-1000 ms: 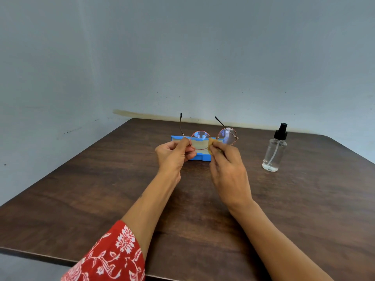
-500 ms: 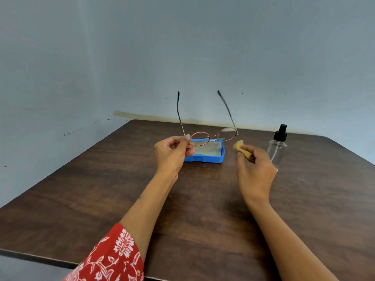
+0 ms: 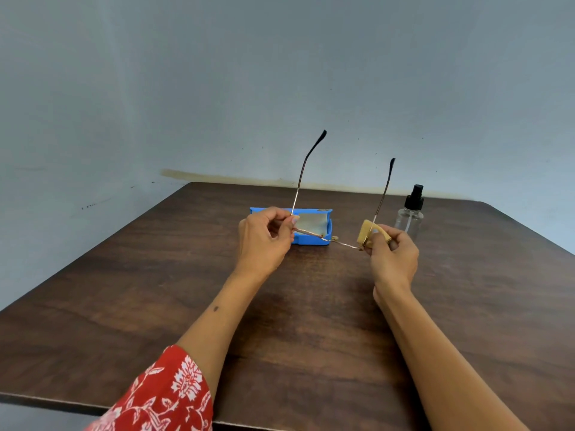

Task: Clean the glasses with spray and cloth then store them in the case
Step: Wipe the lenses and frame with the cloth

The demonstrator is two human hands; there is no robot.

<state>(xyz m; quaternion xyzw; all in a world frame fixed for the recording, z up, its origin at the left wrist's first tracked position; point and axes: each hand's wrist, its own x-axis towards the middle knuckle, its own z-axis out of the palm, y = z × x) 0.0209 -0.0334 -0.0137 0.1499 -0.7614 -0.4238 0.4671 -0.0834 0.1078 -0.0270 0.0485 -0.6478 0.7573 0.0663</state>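
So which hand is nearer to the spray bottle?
Right. The right hand holds the cloth just left of the bottle; the left hand is farther left, before the case.

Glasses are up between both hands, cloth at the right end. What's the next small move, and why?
Probably fold the temples in. The left hand pinches one end of the glasses, the right hand holds the other end with the yellow cloth, and both temples stand straight up. The blue case lies open just behind, so the open frame likely will not fit until folded.
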